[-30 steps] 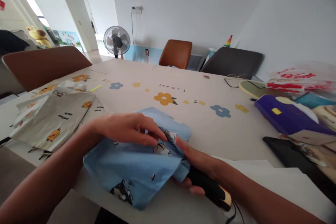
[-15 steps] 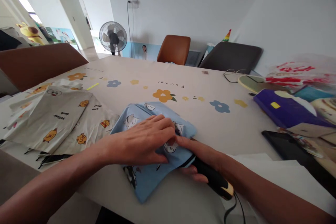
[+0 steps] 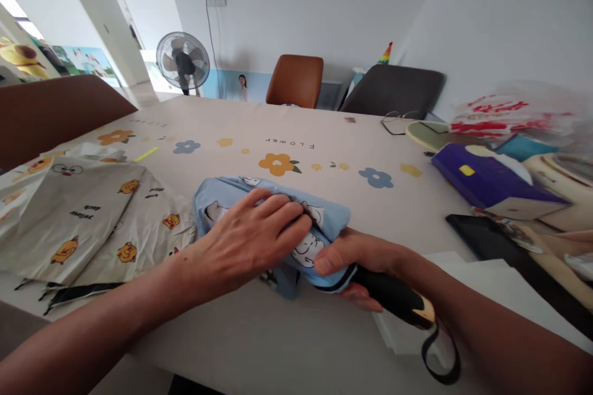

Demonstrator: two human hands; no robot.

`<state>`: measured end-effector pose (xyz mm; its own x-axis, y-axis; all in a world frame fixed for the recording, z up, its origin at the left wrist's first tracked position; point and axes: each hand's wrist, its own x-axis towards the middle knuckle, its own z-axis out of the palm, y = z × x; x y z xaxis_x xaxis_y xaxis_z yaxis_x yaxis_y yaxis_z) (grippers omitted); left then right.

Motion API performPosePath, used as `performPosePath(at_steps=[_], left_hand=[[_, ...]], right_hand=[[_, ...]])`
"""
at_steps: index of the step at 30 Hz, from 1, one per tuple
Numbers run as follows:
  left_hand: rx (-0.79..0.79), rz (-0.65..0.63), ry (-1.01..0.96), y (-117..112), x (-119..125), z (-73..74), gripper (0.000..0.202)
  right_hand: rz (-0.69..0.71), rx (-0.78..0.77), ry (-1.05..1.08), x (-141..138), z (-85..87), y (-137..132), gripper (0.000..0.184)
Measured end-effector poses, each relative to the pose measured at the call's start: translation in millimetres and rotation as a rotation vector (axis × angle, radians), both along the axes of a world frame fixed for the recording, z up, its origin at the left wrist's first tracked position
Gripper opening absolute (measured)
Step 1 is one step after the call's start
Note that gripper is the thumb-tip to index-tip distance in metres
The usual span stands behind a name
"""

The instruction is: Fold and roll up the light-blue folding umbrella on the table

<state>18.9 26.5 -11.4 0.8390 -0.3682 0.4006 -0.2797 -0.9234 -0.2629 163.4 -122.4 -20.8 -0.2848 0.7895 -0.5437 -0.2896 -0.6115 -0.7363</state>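
Note:
A light blue umbrella (image 3: pixel 336 213) with white cartoon animals lies loosely furled over the table's near side. My left hand (image 3: pixel 257 241) is wrapped over its cloth from above, fingers curled around the folds. Around the lower end of the cloth, close to the black handle (image 3: pixel 389 293), my right hand (image 3: pixel 359 253) is closed, its thumb on top. A gold-coloured cap ends the handle, and a black wrist strap (image 3: pixel 442 376) loops from it. What the fingertips of the left hand touch is partly hidden.
A beige duck-print umbrella (image 3: pixel 99 216) lies half folded at the left. White sheets (image 3: pixel 486 287), a dark tablet-like device (image 3: pixel 482 237), a purple box (image 3: pixel 491 176), glasses (image 3: pixel 393 126) and a plastic bag (image 3: pixel 514 114) are at the right. A fan (image 3: pixel 183 62) stands beyond the table.
The blue cloth is now wrapped closer around the umbrella, and its hanging corner is largely tucked under. My right hand and the handle have shifted slightly right; the view has turned a little right.

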Motion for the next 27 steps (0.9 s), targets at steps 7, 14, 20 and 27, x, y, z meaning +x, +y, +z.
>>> performPosePath(at_steps=[7, 14, 20, 27], left_hand=[[0.091, 0.016, -0.087, -4.8, 1.2, -7.0, 0.019], [0.172, 0.015, -0.093, 0.5, 4.6, -16.1, 0.014], [0.223, 0.050, -0.054, 0.6, 1.6, -13.7, 0.013], [0.253, 0.098, 0.028, -4.6, -0.3, -10.9, 0.012]], right_hand=[[0.155, -0.060, 0.013, 11.5, -5.4, -1.3, 0.037], [0.118, 0.046, -0.102, 8.8, -0.4, 2.5, 0.036], [0.001, 0.052, -0.632, 4.7, 19.3, 0.7, 0.043], [0.099, 0.151, -1.342, -17.0, 26.2, 4.8, 0.054]])
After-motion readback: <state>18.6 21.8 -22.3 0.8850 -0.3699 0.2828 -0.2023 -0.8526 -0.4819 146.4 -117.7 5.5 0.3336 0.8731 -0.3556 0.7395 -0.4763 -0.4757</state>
